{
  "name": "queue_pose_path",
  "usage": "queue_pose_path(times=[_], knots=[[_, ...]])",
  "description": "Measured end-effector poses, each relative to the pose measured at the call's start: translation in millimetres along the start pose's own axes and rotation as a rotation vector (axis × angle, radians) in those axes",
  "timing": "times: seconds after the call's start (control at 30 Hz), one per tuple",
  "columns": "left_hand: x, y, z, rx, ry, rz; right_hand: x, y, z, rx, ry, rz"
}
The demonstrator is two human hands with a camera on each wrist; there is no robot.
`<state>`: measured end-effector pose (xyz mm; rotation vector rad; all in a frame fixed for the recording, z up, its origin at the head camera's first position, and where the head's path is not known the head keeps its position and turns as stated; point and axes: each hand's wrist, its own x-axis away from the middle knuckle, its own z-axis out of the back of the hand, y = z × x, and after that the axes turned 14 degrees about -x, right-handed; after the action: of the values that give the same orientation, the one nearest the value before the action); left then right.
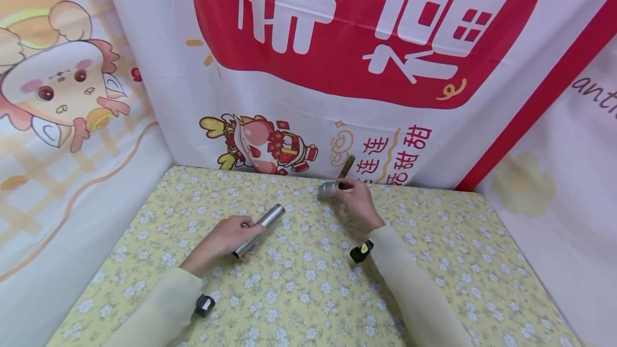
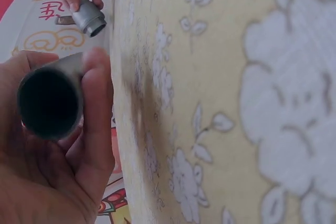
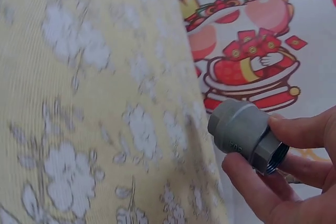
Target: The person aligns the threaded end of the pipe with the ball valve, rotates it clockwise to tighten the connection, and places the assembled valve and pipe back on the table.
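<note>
My left hand [image 1: 232, 235] grips a shiny metal pipe [image 1: 272, 217] around its lower part. The pipe slants up and to the right in the head view; its round, hollow end [image 2: 50, 103] faces the camera in the left wrist view. Near the table's back edge, my right hand [image 1: 355, 201] pinches a grey metal pipe fitting [image 3: 244, 132] between thumb and fingers. This fitting has hex-shaped ends, a rounded body with raised markings, and a threaded opening turned toward the palm. Pipe and fitting are apart.
A yellow flowered cloth [image 1: 308, 288] covers the table. Behind the right hand, a brown stick-like thing [image 1: 348, 166] leans at the back; its lower part is hidden. Printed white and red hangings [image 1: 173, 95] enclose the back and sides.
</note>
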<state>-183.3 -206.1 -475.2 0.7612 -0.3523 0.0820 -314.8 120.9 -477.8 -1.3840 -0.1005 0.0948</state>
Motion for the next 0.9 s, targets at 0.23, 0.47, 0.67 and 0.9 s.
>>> queue_pose_path(times=[0.23,0.47,0.67,0.9], knots=[[3.1,-1.3,7.8,0.018,0.006,-0.037,7.6,-4.0,4.0,-0.355,-0.094,-0.065],[4.8,-4.7,12.6,0.043,-0.013,-0.062,20.0,-9.7,9.8,-0.509,-0.177,-0.068],[5.2,-8.3,17.9,0.07,-0.048,-0.102,30.3,-14.2,14.2,-0.594,-0.2,-0.077],[5.3,-11.3,25.8,0.158,-0.096,-0.185,40.2,-18.5,19.9,-0.645,-0.23,-0.088]])
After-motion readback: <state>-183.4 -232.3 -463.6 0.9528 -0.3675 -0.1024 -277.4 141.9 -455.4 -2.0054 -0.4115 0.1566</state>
